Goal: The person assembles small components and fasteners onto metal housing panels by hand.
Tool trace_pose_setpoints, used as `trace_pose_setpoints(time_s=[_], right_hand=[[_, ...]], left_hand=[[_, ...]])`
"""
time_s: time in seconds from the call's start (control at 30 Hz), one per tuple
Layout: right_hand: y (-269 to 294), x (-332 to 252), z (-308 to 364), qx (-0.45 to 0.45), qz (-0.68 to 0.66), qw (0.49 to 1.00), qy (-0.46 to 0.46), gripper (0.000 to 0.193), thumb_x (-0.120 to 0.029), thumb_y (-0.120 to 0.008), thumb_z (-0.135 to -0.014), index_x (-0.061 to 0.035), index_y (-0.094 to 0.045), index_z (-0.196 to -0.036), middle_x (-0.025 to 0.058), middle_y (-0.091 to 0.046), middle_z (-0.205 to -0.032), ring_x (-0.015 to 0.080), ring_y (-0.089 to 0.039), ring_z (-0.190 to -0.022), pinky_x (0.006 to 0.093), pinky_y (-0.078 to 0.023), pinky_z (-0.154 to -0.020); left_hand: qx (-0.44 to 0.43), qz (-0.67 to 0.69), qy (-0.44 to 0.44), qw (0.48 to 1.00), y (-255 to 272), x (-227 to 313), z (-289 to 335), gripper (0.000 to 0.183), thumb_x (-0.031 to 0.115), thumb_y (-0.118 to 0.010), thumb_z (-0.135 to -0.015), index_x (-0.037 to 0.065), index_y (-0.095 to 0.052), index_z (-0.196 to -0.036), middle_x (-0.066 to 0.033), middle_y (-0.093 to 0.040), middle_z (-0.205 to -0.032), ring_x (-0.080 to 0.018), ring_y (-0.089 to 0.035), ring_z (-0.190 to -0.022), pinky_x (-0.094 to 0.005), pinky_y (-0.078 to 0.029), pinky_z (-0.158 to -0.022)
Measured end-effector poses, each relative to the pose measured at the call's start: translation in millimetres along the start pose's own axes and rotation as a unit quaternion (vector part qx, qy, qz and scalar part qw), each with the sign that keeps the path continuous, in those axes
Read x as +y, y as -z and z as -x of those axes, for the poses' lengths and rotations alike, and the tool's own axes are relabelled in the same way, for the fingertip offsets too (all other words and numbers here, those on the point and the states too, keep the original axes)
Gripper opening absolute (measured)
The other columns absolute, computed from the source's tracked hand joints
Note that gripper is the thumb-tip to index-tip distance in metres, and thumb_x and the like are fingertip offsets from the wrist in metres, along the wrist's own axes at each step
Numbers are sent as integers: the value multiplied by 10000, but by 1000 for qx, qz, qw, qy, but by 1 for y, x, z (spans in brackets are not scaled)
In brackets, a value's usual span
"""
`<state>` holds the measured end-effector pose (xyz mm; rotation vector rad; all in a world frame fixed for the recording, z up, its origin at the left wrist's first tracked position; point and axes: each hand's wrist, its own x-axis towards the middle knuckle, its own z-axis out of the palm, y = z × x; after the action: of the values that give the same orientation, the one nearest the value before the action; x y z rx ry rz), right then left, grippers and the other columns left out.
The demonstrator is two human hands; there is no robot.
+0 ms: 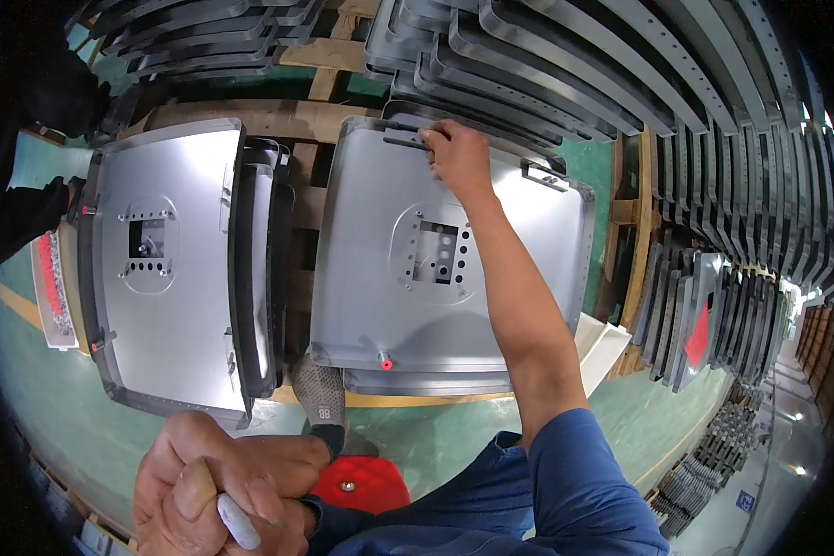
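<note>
A grey sheet-metal panel [361,241] with raised edges lies before me, on top of another panel. Its middle has a square cutout ringed by holes and small studs. Stretched across it, my right hand [459,159] has its fingers pinched at the end of a slim dark bracket [404,142] along the far edge. A similar bracket [545,176] sits farther right on that edge. A red-tipped post [386,362] stands near the panel's front edge. Close at lower left, my left hand [208,491] is curled closed; a small whitish piece shows at its fingers, its kind unclear.
On the left lies a similar panel [181,315] atop a stack, on a wooden pallet [306,199]. Another person's dark-covered hand [72,193] is at its left edge. Metal panels [537,74] stand in rows behind and right. A red stool [366,484] is near my legs.
</note>
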<state>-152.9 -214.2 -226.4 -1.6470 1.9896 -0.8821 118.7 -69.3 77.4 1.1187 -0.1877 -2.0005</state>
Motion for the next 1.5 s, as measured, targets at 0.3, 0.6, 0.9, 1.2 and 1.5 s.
trace_pose_setpoints(time_s=[0.3, 0.6, 0.9, 1.2, 1.5], right_hand=[[-4, 7, 2, -9, -12, 999, -34, 184, -169, -594, -802, 9, -639, -804, 73, -587, -567, 128, -546, -460, 257, -450, -463], [-4, -6, 13, -5, 36, 999, 9, 190, -206, -546, -806, -39, -635, -813, 195, -627, -800, 381, -593, -778, 445, -452, -738], [-8, -18, 9, 11, 129, 991, -15, 201, -226, -581, -769, -44, -642, -830, 149, -629, -753, 344, -589, -757, 412, -452, -692], [-7, -21, 16, 19, 188, 982, 19, 174, -188, -559, -812, -38, -602, -888, 164, -596, -893, 334, -592, -839, 426, -479, -715], [8, -9, 6, -53, 144, 986, 57, 214, -209, -577, -798, -10, -617, -866, 150, -630, -826, 293, -606, -752, 369, -486, -681]], left_hand=[[0, -14, 8, 1000, 2, 1, -1, 171, 157, -448, -902, 2, -405, -844, 49, -329, -500, -24, -223, -360, -161, -210, -335], [-9, -15, -2, 1000, 5, -3, 1, 160, 154, -431, -905, 5, -413, -849, 53, -326, -494, -32, -227, -358, -163, -237, -354], [-22, -22, -2, 1000, 3, 1, 2, 148, 142, -411, -914, 3, -411, -863, 49, -333, -500, -33, -227, -359, -160, -229, -348], [-13, -4, 7, 1000, 6, 2, 3, 149, 141, -415, -915, -2, -410, -873, 49, -325, -519, -24, -225, -367, -158, -212, -340], [-49, -129, -38, 990, 9, 0, 1, 128, 179, -342, -938, 103, -335, -835, 54, -238, -501, -17, -146, -328, -177, -122, -270]])
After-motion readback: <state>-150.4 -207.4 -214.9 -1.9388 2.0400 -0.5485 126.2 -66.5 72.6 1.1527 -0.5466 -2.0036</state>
